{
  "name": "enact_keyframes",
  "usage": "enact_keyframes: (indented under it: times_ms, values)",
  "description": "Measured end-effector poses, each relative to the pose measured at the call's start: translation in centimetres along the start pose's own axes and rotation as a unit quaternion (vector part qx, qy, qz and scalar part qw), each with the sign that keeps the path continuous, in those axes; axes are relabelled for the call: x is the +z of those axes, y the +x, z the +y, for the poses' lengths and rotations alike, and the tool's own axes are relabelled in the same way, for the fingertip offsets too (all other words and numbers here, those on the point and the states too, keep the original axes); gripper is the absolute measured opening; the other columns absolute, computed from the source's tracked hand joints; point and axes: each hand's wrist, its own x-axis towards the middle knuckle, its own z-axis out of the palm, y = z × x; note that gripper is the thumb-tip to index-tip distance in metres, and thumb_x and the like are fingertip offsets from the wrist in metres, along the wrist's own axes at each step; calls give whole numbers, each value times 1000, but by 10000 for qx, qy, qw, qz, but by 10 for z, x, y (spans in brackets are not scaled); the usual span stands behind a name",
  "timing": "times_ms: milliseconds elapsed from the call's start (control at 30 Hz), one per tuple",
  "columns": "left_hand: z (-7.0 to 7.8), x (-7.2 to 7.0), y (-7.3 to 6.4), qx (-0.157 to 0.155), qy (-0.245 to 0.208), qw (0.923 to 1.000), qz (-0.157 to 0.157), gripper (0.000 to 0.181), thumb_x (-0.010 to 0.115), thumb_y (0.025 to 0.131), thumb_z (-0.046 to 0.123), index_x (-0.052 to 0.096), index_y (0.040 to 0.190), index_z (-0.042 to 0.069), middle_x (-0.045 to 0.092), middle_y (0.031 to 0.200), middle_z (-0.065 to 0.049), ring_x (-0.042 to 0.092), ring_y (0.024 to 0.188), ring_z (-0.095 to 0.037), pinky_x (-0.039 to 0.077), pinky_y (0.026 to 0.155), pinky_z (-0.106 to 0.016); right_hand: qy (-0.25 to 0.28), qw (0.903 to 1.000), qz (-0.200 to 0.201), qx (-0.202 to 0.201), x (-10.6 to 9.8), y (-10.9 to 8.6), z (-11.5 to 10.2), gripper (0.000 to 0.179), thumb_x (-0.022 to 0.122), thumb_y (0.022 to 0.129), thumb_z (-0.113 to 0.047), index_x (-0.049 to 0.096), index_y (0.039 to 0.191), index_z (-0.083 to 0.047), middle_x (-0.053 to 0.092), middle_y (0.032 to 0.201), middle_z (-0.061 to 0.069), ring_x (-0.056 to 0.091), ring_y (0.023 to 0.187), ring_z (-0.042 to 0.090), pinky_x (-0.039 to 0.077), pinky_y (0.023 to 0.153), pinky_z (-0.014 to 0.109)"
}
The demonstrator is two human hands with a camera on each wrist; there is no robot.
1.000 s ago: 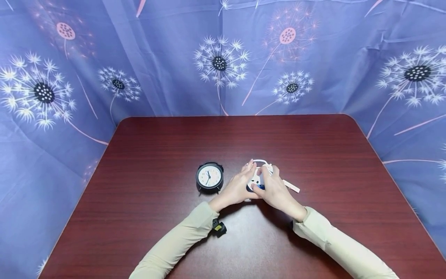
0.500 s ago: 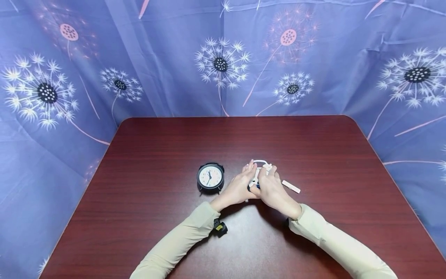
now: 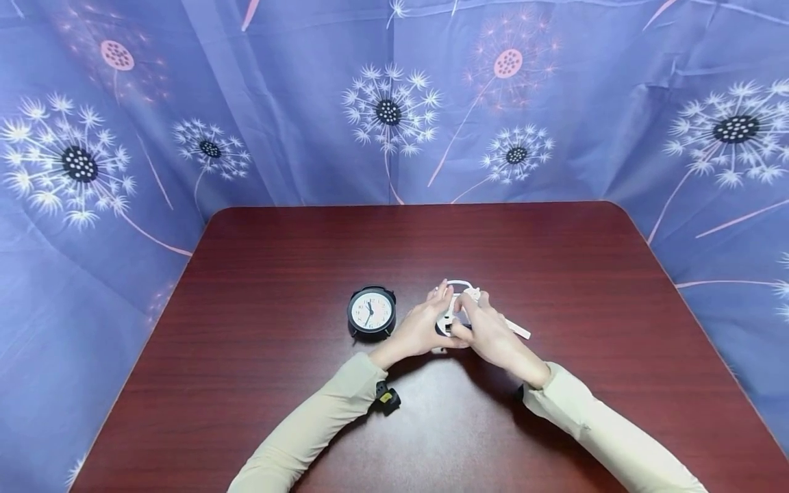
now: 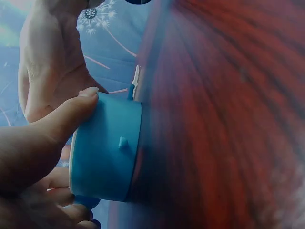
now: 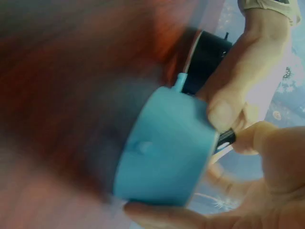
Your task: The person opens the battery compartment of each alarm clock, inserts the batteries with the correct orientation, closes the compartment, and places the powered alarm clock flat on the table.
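Observation:
A light blue alarm clock [image 4: 109, 145] with a white back lies back-up on the table; its blue side and small peg show in both wrist views. My left hand [image 3: 420, 327] grips it, thumb on the near side and fingers around the far side. Over the clock's back bends my right hand [image 3: 493, 335], thumb and fingers curled at a small dark cylinder like a battery [image 5: 226, 139] that sticks out of the back. Another right-hand finger lies along the clock's side. The hands partly hide the clock's back.
Left of the hands stands a black alarm clock [image 3: 371, 313] with a white dial. A narrow white strip [image 3: 518, 329] lies on the reddish-brown table [image 3: 296, 253], just right of the right hand. Blue dandelion-print cloth [image 3: 296, 103] encloses the table's back and sides.
The right hand bent further over the clock's back half a second ago, then drew back slightly to the right, with thumb and forefinger again in sight. The left hand has barely moved.

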Motion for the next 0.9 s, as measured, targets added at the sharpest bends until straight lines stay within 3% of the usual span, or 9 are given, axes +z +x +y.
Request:
enact_keyframes:
  times_ms: [67, 167, 267, 367, 533, 767, 900]
  values:
    - [-1, 1, 1, 20, 10, 10000, 5, 102, 78, 77, 45, 23, 153, 4, 16, 161, -15, 24, 146, -35, 33, 112, -55, 43, 9993, 105, -346, 0, -2, 3, 17, 61, 79, -13, 56, 95, -8, 54, 89, 17, 55, 75, 30, 49, 65, 45]
    - [-1, 2, 1, -11, 27, 10000, -6, 102, 78, 78, 46, 22, 153, 6, 15, 161, -13, 24, 146, -33, 33, 111, -56, 147, 9972, 82, -728, -1, -5, 7, 10, 64, 83, -10, 65, 92, -9, 61, 91, 20, 55, 94, 39, 48, 86, 53]
    - [-2, 2, 1, -39, 83, 10000, -1, 102, 77, 78, 47, 21, 153, 7, 15, 162, -12, 24, 146, -33, 34, 111, -57, 138, 9977, -141, -647, -4, -7, 8, 9, 67, 85, -10, 71, 94, -10, 62, 114, 28, 48, 119, 53, 42, 96, 64]
    - [-2, 1, 0, -97, 74, 9999, -3, 103, 76, 78, 49, 20, 154, 7, 14, 162, -10, 23, 147, -32, 33, 110, -59, 161, 9985, -348, -386, -7, -7, 9, 12, 71, 83, -8, 73, 95, -9, 48, 133, 38, 34, 130, 62, 32, 92, 79]
    - [-1, 1, -1, -100, 14, 9999, -15, 104, 76, 78, 50, 20, 154, 7, 14, 162, -11, 23, 147, -34, 32, 111, -59, 266, 9985, -379, -304, -5, -7, 8, 13, 71, 80, -2, 66, 91, -6, 50, 136, 33, 34, 133, 57, 21, 88, 86]
    - [-2, 0, 0, -89, -95, 9999, -9, 103, 77, 78, 48, 21, 153, 6, 13, 162, -11, 22, 147, -33, 30, 112, -57, 104, 9958, -237, -877, -2, -11, 15, 15, 66, 84, 2, 60, 95, -6, 65, 120, 19, 47, 130, 45, 11, 94, 86]
    - [-2, 0, 0, -58, -32, 10000, 28, 103, 76, 77, 50, 22, 153, 7, 14, 162, -10, 23, 147, -31, 32, 112, -55, 419, 9909, -302, -1244, -4, -10, 21, 15, 63, 86, 1, 58, 99, -5, 68, 106, 8, 61, 114, 31, 10, 95, 86]
